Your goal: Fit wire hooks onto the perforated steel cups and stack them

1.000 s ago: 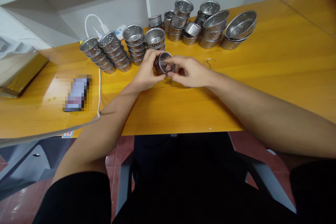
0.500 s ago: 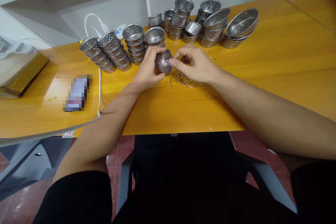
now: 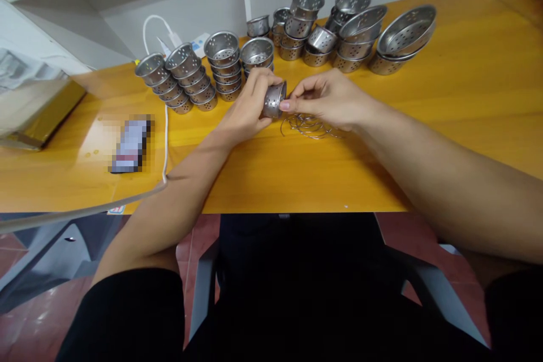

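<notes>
My left hand [image 3: 250,104] is wrapped round a small perforated metal cup [image 3: 274,100], tilted on its side with its rim toward the right. At that rim, the thumb and forefinger of my right hand [image 3: 324,99] are pinched together. Whether they grip the rim or a thin wire there is too small to make out. Under my right hand a loose tangle of thin metal wire rings [image 3: 311,126] lies on the yellow wooden table [image 3: 288,175]; the hand hides part of it.
Stacks of perforated metal cups [image 3: 223,65] stand behind my hands. More stacks, with wider tilted bowls [image 3: 405,34] on top, are at the back right. A phone [image 3: 132,144], a white cable [image 3: 166,147] and a cardboard box [image 3: 51,113] are on the left.
The cup has turned in my left hand, so its perforated side now faces me instead of its rounded base. My right hand stays at the rim. The whole view has shifted slightly.
</notes>
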Motion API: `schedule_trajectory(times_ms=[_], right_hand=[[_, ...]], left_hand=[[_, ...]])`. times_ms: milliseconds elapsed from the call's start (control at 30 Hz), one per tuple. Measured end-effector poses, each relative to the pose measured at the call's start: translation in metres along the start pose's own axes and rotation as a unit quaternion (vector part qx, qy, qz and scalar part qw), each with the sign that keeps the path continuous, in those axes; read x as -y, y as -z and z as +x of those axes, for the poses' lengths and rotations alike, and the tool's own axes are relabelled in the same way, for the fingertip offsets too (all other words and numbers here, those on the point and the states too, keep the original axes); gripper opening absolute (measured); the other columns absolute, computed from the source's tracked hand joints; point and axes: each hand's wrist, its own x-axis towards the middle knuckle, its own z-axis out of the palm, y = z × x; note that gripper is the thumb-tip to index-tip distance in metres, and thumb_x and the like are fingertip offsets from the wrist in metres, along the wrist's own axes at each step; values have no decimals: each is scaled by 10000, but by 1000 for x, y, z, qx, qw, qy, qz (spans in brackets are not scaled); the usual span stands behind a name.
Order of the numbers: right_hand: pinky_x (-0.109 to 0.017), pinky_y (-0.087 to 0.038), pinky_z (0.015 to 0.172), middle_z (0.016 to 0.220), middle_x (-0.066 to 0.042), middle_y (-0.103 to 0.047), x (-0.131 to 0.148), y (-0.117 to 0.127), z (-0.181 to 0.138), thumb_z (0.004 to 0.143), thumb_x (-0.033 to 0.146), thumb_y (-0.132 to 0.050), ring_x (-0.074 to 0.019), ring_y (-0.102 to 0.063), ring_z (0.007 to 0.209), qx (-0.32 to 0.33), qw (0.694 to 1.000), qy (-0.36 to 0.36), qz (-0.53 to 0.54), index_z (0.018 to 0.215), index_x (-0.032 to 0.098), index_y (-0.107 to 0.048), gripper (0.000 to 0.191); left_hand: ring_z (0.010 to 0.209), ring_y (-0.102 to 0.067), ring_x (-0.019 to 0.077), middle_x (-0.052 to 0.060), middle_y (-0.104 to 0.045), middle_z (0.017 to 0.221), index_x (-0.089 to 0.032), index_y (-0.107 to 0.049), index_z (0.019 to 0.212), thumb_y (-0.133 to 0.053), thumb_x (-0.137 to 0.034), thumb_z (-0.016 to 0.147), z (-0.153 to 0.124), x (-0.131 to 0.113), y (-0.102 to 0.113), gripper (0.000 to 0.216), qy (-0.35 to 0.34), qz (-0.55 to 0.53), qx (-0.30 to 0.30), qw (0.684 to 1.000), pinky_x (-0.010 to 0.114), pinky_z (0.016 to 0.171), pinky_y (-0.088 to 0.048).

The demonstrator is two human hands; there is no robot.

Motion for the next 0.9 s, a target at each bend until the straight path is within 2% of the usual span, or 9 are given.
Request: schedule_trajectory(times_ms=[167, 267, 333, 433, 567, 633, 733, 833, 900], right_hand=[[-542, -601, 684, 812, -53, -769, 3, 6, -2, 736, 1044, -1062, -324, -681, 768, 3, 1000, -3, -25, 887, 326, -852, 763], [-575, -632, 693, 847, -74, -801, 6, 11, -3, 722, 1076, -1044, -332, -687, 774, 17, 999, -10, -45, 903, 333, -870, 784], [-616, -661, 737, 886, -91, -819, 7, 14, -3, 740, 1086, -1021, -358, -707, 813, 15, 998, -5, -61, 915, 338, -870, 783], [-678, -686, 877, 976, -132, -833, 4, 21, -2, 860, 1053, -943, -413, -757, 937, -19, 992, 31, -118, 954, 321, -861, 743], [-769, -655, 1104, 1176, -207, -834, -10, 39, 1, 1038, 895, -845, -513, -790, 1193, -64, 958, 62, -273, 1065, 271, -874, 625], [-784, -633, 1180, 1243, -219, -825, -17, 50, 3, 1061, 766, -884, -530, -775, 1270, -52, 940, 64, -331, 1059, 274, -866, 492], [-733, -639, 1199, 1253, -215, -819, -22, 60, 4, 1019, 509, -989, -501, -775, 1281, -32, 922, 53, -383, 1029, 248, -866, 289], [-687, -643, 1188, 1221, -205, -815, -19, 59, 5, 967, 327, -1039, -469, -787, 1258, -17, 912, 21, -408, 1041, 198, -883, 215], [-687, -637, 1205, 1218, -206, -813, -17, 56, 5, 978, 294, -1037, -468, -795, 1266, -7, 910, 8, -414, 1053, 184, -888, 199]], left_hand=[[1720, -638, 409, 101, -659, 1666, -323, -672, 1549, -947, -199, 941, 0, -9, 3, 679, 7, -8, 13, 1000, 658, 1519, -512], [1715, -639, 410, 87, -685, 1634, -334, -722, 1492, -926, -171, 936, 1, -15, 7, 615, 23, -20, 14, 999, 669, 1544, -486], [1718, -635, 421, 87, -679, 1638, -337, -738, 1486, -927, -157, 928, 1, -15, 9, 616, 25, -23, 7, 999, 680, 1555, -465], [1735, -624, 446, 100, -646, 1681, -334, -718, 1546, -942, -175, 933, 2, -7, 11, 672, 15, -7, 0, 1000, 702, 1549, -453], [1822, -545, 477, 129, -598, 1756, -328, -688, 1570, -1027, -346, 943, 2, -4, 15, 713, -6, 9, -34, 999, 727, 1557, -436], [1915, -410, 485, 151, -530, 1865, -335, -671, 1571, -1073, -432, 922, 2, -8, 18, 769, 2, 10, -56, 998, 705, 1577, -434], [1980, -272, 470, 153, -421, 1998, -341, -617, 1624, -1085, -525, 920, 0, -12, 20, 865, 32, 15, -68, 997, 692, 1594, -428], [1945, -370, 464, 166, -442, 2009, -329, -576, 1677, -1066, -622, 938, -3, -2, 19, 933, 44, 17, -61, 997, 678, 1604, -403], [1903, -449, 468, 186, -485, 1981, -315, -569, 1687, -1047, -673, 948, -3, 10, 17, 950, 35, 22, -54, 998, 660, 1594, -412]])
